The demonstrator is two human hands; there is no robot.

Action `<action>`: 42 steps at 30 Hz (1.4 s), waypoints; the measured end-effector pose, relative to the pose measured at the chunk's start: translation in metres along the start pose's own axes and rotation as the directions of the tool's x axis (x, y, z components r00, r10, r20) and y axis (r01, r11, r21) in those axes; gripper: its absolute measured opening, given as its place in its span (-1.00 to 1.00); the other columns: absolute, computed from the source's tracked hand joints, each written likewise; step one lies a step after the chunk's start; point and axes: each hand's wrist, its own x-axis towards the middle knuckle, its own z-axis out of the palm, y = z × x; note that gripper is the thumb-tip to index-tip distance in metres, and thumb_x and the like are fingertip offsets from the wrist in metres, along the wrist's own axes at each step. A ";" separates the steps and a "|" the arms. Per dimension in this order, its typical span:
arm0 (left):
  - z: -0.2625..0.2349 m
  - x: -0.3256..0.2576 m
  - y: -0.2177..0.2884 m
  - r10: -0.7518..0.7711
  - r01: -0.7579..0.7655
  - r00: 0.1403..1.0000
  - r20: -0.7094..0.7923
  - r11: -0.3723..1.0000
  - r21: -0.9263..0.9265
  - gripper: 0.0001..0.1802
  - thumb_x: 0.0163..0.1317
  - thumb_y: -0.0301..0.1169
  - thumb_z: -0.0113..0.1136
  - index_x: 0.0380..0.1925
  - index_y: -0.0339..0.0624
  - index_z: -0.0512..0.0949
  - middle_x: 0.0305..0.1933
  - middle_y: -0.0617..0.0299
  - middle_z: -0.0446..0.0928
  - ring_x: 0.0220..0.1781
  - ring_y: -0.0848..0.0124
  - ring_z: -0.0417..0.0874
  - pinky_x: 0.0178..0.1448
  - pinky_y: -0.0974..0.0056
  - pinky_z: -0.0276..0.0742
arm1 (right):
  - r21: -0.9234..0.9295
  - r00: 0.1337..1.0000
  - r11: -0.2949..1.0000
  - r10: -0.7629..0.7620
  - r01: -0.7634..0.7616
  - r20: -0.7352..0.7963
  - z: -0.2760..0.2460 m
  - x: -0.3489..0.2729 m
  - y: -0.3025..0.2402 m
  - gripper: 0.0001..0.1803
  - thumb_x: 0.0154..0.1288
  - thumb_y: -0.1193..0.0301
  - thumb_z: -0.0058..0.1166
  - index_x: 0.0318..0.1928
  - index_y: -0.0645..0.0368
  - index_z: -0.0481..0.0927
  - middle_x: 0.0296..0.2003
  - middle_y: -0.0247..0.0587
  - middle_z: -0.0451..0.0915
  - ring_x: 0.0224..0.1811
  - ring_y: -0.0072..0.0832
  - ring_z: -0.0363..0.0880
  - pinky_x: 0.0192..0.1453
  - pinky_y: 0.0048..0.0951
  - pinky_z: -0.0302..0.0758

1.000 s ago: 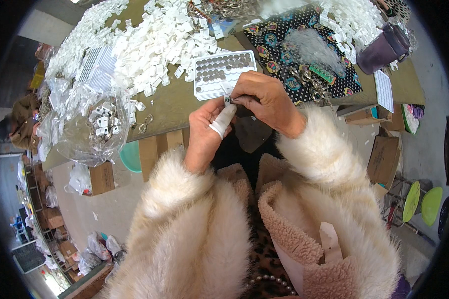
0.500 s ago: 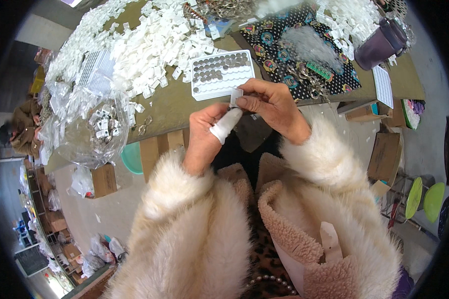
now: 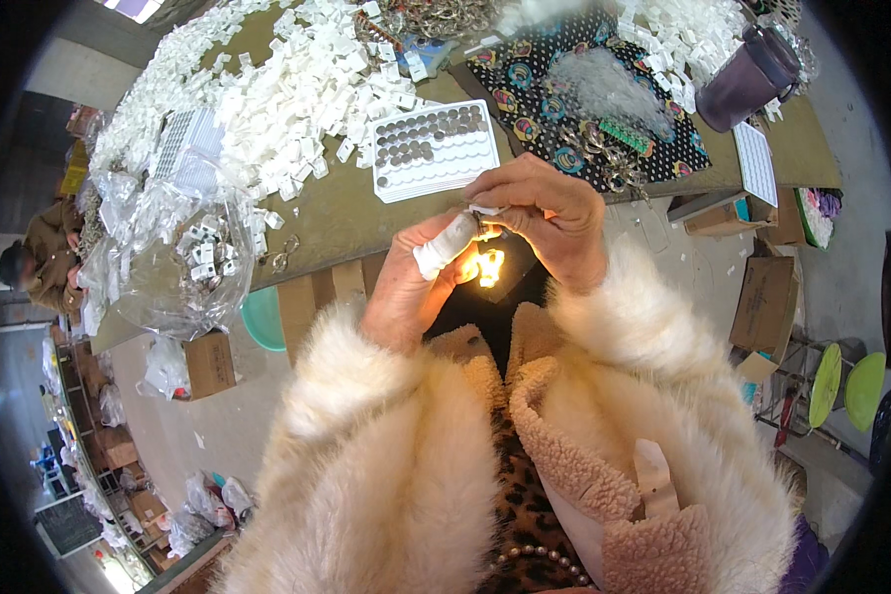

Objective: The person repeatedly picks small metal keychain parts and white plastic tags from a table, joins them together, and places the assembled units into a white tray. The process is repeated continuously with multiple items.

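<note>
My left hand [image 3: 403, 280] and my right hand [image 3: 556, 220] meet just off the near edge of the table. Their closed fingertips pinch a small white plastic piece [image 3: 484, 210], mostly hidden by the fingers. A white cover [image 3: 444, 247] wraps one finger of my left hand. Bright yellow light [image 3: 488, 265] glows right below the fingertips and tints both hands; its source is not clear. Just beyond my hands lies a white tray [image 3: 455, 168] with rows of round grey button cells, some of its pockets bare.
Small white plastic pieces [image 3: 282, 109] are heaped across the table's left. A clear plastic bag [image 3: 168, 297] hangs over the near edge. On the right are a patterned cloth [image 3: 520, 74] with metal bits and a purple bottle [image 3: 747, 84]. Cardboard boxes [image 3: 762, 307] stand below.
A bright yellow glow has appeared under my fingers. The white piece has tilted flatter, and my right fingers have closed further over it.
</note>
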 end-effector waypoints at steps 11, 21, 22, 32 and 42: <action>0.024 -0.006 -0.010 -0.057 0.035 0.989 -0.134 0.986 -0.165 -0.31 0.45 0.06 0.16 0.32 -0.25 0.37 0.22 0.17 0.52 0.29 0.34 0.49 0.41 0.17 0.36 | -0.529 0.920 0.774 -0.390 0.348 0.035 0.017 -0.017 0.008 -0.61 -0.01 0.49 0.33 -0.09 0.24 0.65 -0.13 -0.14 0.67 -0.23 -0.21 0.66 -0.24 -0.30 0.62; 0.020 -0.006 -0.023 -0.165 0.148 0.986 -0.027 0.935 -0.321 -0.49 0.42 -0.08 0.23 0.19 -0.20 0.53 0.21 0.21 0.56 0.23 0.33 0.55 0.34 0.15 0.43 | -0.599 0.923 0.720 -0.372 0.351 0.094 0.005 -0.035 0.010 -0.60 0.01 0.45 0.30 -0.07 0.27 0.67 -0.10 -0.12 0.70 -0.28 -0.27 0.68 -0.28 -0.33 0.65; 0.019 -0.004 -0.022 -0.097 0.081 0.995 -0.037 0.947 -0.310 -0.50 0.41 -0.10 0.25 0.18 -0.20 0.54 0.21 0.22 0.56 0.23 0.35 0.55 0.32 0.16 0.43 | -0.579 0.928 0.735 -0.355 0.354 0.118 0.002 -0.034 0.011 -0.61 0.03 0.44 0.32 -0.07 0.25 0.69 -0.08 -0.13 0.71 -0.25 -0.29 0.70 -0.26 -0.35 0.66; 0.007 -0.007 -0.009 0.126 -0.127 0.991 -0.053 0.991 -0.030 -0.60 0.36 -0.16 0.30 -0.04 -0.29 0.64 -0.06 0.14 0.65 0.03 0.35 0.58 0.24 0.23 0.42 | -0.921 0.995 0.380 -0.078 0.089 0.064 -0.063 0.009 0.028 -0.81 0.03 0.55 0.35 -0.28 0.15 0.75 -0.38 -0.31 0.55 -0.23 -0.28 0.52 -0.16 -0.27 0.36; 0.007 -0.007 -0.004 0.049 -0.046 0.995 -0.088 0.998 0.035 -0.66 0.32 -0.19 0.37 -0.08 -0.21 0.66 -0.10 0.25 0.69 -0.02 0.50 0.63 0.17 0.34 0.49 | -0.932 0.990 0.335 -0.041 0.139 0.133 -0.066 0.010 0.043 -0.82 0.03 0.53 0.36 -0.29 0.11 0.75 -0.36 -0.36 0.54 -0.21 -0.32 0.50 -0.12 -0.27 0.32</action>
